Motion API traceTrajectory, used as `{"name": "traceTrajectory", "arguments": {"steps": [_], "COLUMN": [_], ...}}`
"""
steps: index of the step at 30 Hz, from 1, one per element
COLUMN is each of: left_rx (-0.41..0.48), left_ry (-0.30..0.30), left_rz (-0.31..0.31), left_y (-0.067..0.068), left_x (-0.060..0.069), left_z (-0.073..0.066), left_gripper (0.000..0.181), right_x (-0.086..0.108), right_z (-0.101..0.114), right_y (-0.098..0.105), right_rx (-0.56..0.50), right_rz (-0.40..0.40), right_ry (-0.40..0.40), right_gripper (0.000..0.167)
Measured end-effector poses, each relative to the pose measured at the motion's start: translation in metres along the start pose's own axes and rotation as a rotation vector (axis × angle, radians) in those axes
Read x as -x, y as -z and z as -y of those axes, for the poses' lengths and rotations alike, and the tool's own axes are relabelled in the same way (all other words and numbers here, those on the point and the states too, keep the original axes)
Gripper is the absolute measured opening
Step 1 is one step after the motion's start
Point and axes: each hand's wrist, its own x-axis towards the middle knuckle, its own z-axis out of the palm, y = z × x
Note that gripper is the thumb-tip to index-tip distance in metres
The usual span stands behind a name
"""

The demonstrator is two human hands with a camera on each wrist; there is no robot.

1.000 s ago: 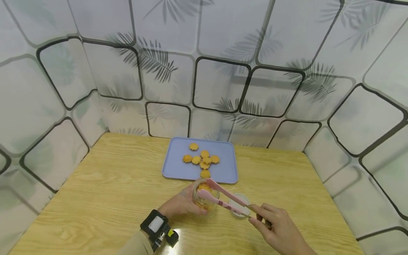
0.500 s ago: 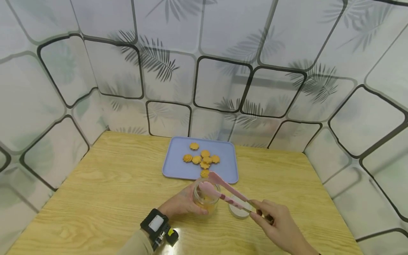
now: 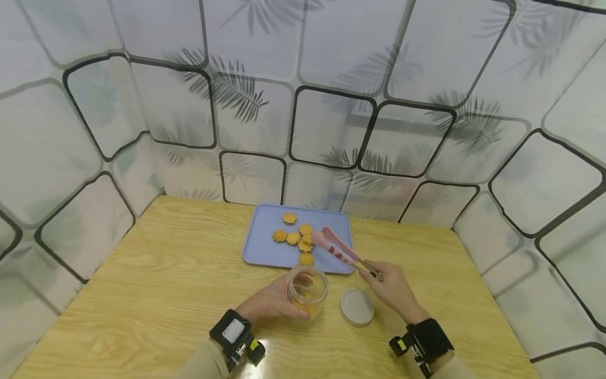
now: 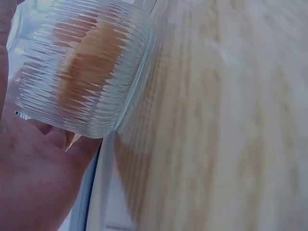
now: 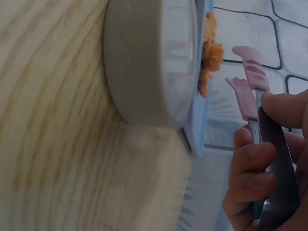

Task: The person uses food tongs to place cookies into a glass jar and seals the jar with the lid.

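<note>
Cookies (image 3: 293,238): split between two places, so your work looks partway along; several lie on the blue tray (image 3: 262,250), some overlapping, one apart near the far edge.
Jar (image 3: 310,287): on your side of the tray, its mouth uncovered and facing up; at least one cookie shows inside, but the glass blurs the count.
Lid (image 3: 357,307): off, lying flat on the surface (image 3: 165,263) to the right of the jar and apart from it; closing the jar appears left to do.
Tongs (image 3: 340,255): tips spread over the tray beside the cookie cluster, with nothing visible between them; the right wrist view suggests they hang above it, so this pick looks not yet made.
Right hand (image 3: 390,284): your fingers and thumb grip the tongs' metal handles, the forearm reaching forward past the lid.
Left hand (image 3: 272,302): your fingers wrap the jar from its left side, the forearm low and angled inward from the left.
</note>
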Motion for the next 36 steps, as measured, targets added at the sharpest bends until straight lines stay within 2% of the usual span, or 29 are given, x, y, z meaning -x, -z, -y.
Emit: {"name": "traceTrajectory", "arguments": {"steps": [4, 8, 12, 17, 22, 26, 36], "left_rx": [-0.004, 0.022, 0.044, 0.045, 0.040, 0.024, 0.003], "left_ry": [0.003, 0.007, 0.010, 0.009, 0.008, 0.010, -0.002], "left_rz": [0.020, 0.026, 0.028, 0.029, 0.030, 0.019, -0.028], "left_y": [-0.003, -0.003, -0.003, -0.002, -0.002, -0.002, -0.001], "left_x": [-0.003, -0.005, -0.004, -0.003, -0.003, -0.002, 0.003], "left_z": [0.000, -0.001, -0.001, -0.001, 0.001, 0.000, -0.001], "left_gripper": [0.089, 0.088, 0.088, 0.087, 0.088, 0.089, 0.093], "right_x": [-0.008, -0.015, -0.021, -0.022, -0.019, -0.013, 0.018], "right_z": [-0.002, -0.002, -0.001, -0.001, -0.002, -0.002, 0.012], "right_y": [-0.006, -0.008, -0.011, -0.016, -0.017, -0.013, 0.012], "right_rx": [0.008, 0.042, 0.056, 0.055, 0.045, 0.021, -0.041], "right_rz": [0.032, 0.067, 0.103, 0.096, 0.087, 0.049, -0.032], "right_ry": [-0.012, 0.009, -0.005, 0.038, 0.084, 0.120, 0.183], "right_gripper": [0.043, 0.043, 0.043, 0.040, 0.037, 0.035, 0.031]}}
